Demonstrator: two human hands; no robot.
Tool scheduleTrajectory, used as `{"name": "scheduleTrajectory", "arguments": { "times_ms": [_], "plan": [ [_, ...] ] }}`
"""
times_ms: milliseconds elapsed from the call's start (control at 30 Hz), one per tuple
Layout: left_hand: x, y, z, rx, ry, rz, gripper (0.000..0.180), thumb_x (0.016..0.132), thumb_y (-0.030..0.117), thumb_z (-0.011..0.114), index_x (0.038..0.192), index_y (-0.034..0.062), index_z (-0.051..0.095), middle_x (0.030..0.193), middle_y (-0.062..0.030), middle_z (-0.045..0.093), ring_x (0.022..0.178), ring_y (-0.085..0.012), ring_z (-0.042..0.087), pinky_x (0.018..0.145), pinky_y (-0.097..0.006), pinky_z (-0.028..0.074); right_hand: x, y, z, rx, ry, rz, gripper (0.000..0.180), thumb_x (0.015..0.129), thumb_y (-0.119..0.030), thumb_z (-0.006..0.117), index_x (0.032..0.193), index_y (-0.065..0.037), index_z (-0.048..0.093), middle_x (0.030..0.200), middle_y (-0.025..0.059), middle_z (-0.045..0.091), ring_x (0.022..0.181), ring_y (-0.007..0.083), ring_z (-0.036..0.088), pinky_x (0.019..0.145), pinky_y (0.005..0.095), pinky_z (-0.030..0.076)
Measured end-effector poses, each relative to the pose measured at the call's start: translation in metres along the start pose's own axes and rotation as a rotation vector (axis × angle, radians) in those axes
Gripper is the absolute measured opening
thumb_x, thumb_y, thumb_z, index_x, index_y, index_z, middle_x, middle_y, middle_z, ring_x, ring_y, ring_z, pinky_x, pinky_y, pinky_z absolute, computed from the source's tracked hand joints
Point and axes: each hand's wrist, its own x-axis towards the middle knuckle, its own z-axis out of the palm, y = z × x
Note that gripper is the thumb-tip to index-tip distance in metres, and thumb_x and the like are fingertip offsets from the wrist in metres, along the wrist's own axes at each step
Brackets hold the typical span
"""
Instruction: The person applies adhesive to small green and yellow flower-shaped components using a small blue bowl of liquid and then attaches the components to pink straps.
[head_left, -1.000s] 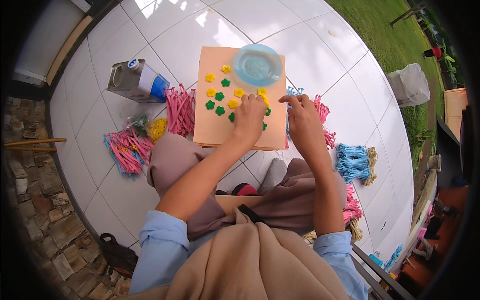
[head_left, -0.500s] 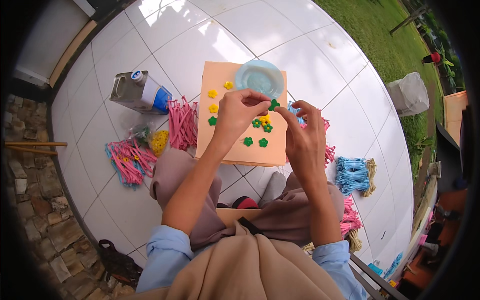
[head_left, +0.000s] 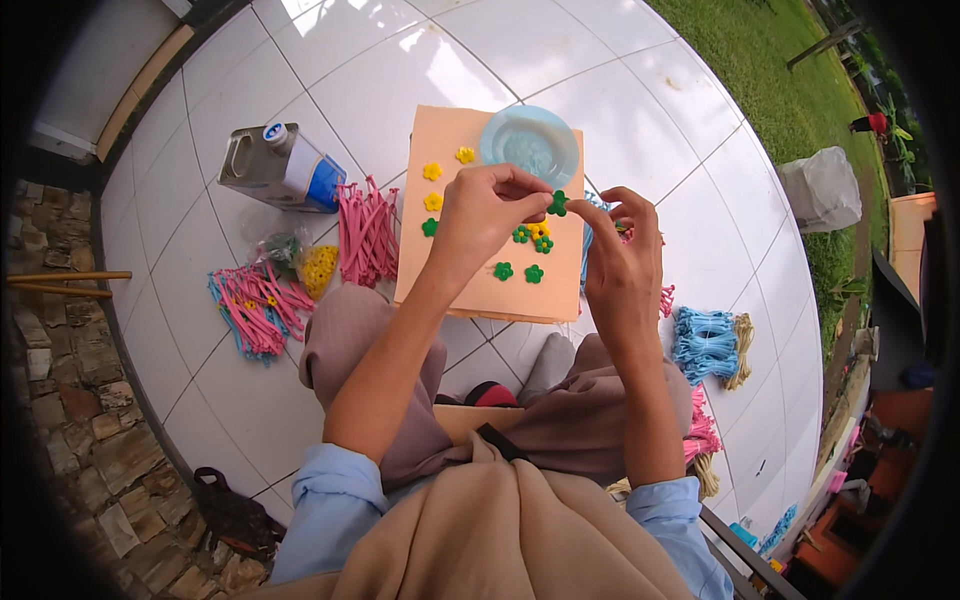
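Note:
Between thumb and forefinger, my left hand (head_left: 497, 207) pinches a small green flower (head_left: 558, 203) above the board. My right hand (head_left: 622, 245) is at the flower's right edge, thumb and forefinger brought together; what they pinch, if anything, is too small to make out. Below lies a peach-coloured board (head_left: 445, 275). On its left side are yellow flowers (head_left: 432, 171) and a green one (head_left: 430, 228). Under my hands lie green flowers with yellow centres (head_left: 542, 244) beside a yellow piece, and plain green flowers (head_left: 534, 274) nearer me. A light blue bowl (head_left: 530, 140) stands at the board's far right.
Left of the board are a metal can (head_left: 280, 170), pink strips (head_left: 367, 235), a bag of yellow pieces (head_left: 318, 270) and a pink and blue bundle (head_left: 262, 310). To the right lie blue cord bundles (head_left: 705, 345). A white sack (head_left: 820, 190) stands by the grass.
The right fingertips have shifted from the green flower's lower right to its right edge. The left hand keeps its pinch on the flower. The whole view has shifted slightly.

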Motion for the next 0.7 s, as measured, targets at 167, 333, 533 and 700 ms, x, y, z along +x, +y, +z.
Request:
{"name": "scheduleTrajectory", "arguments": {
  "times_ms": [167,333,533,700],
  "plan": [
    [0.005,-0.011,0.002,0.126,-0.024,-0.016,0.016,0.078,0.003,0.065,0.091,-0.0050,0.063,0.083,-0.0098,0.065,0.075,-0.0125,0.064,0.069,-0.021,0.053,0.002,0.005,-0.005,0.052,0.057,0.109,0.038,0.066,0.009,0.055,0.097,-0.012,0.059,0.105,0.0086,0.048,0.086,0.0227,0.050,0.074,0.0366,0.044],
    [0.006,-0.013,0.004,0.074,-0.020,-0.062,0.016,0.078,0.003,0.064,0.092,-0.0053,0.063,0.083,-0.0115,0.065,0.075,-0.0136,0.064,0.069,-0.022,0.053,-0.003,0.008,0.003,-0.079,-0.037,-0.002,0.038,0.066,0.006,0.057,0.098,-0.015,0.061,0.106,0.0086,0.048,0.088,0.0246,0.050,0.073,0.0368,0.043],
    [0.005,-0.011,0.004,0.034,-0.035,-0.072,0.018,0.079,0.003,0.064,0.094,-0.0057,0.062,0.084,-0.0124,0.065,0.076,-0.0146,0.065,0.070,-0.022,0.053,-0.005,0.010,0.002,-0.121,-0.029,-0.053,0.041,0.065,0.005,0.056,0.099,-0.017,0.063,0.108,0.0081,0.048,0.090,0.0250,0.049,0.072,0.0370,0.042],
    [0.005,-0.011,0.001,0.002,-0.046,-0.072,0.019,0.079,0.003,0.063,0.095,-0.0063,0.061,0.087,-0.0134,0.065,0.077,-0.0152,0.065,0.072,-0.022,0.053,-0.004,0.006,0.003,-0.135,-0.073,-0.042,0.042,0.065,0.005,0.056,0.100,-0.017,0.063,0.108,0.0079,0.048,0.091,0.0248,0.049,0.073,0.0366,0.041]
  ]
}}
